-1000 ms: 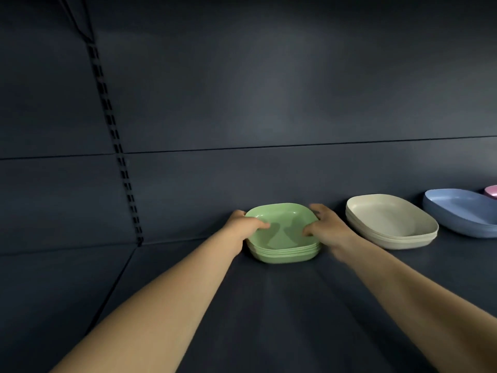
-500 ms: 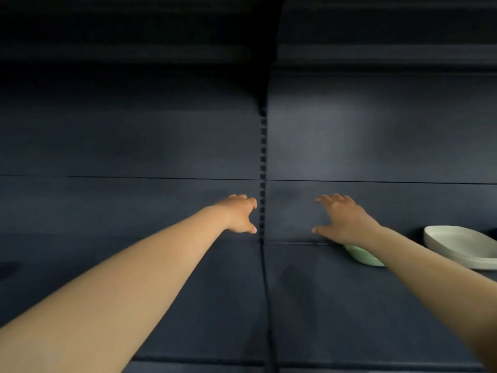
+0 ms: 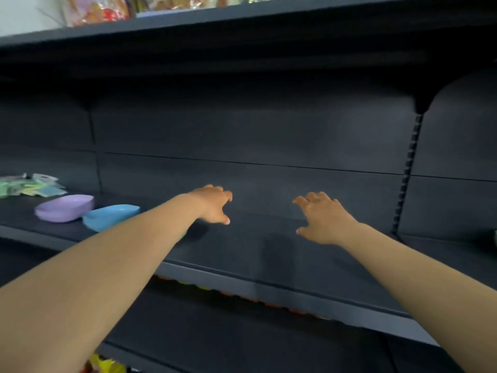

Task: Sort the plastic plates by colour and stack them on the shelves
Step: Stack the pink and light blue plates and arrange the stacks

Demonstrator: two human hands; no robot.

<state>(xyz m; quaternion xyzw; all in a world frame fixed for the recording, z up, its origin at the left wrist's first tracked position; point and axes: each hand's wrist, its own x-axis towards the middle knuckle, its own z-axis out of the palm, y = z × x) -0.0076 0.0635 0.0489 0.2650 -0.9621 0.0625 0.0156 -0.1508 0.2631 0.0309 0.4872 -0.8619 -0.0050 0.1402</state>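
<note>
Both my hands hover empty over a bare stretch of the dark shelf [image 3: 242,254]. My left hand [image 3: 215,204] and my right hand [image 3: 321,220] have loosely spread fingers and hold nothing. A purple plate [image 3: 64,207] and a blue plate [image 3: 110,215] lie on the same shelf at the left, beyond my left forearm. A sliver of green shows at the far right edge [image 3: 494,236]; what it is I cannot tell.
Pale packets [image 3: 29,184] lie behind the purple plate at the far left. The shelf above [image 3: 242,20] carries colourful wrapped goods. A slotted upright [image 3: 407,168] divides the back panel on the right. Coloured items show under the shelf lip [image 3: 242,294].
My hands have let go of the green plate stack and come away empty. The view has swung left: the green and cream stacks are out of sight, purple and blue plates have appeared.
</note>
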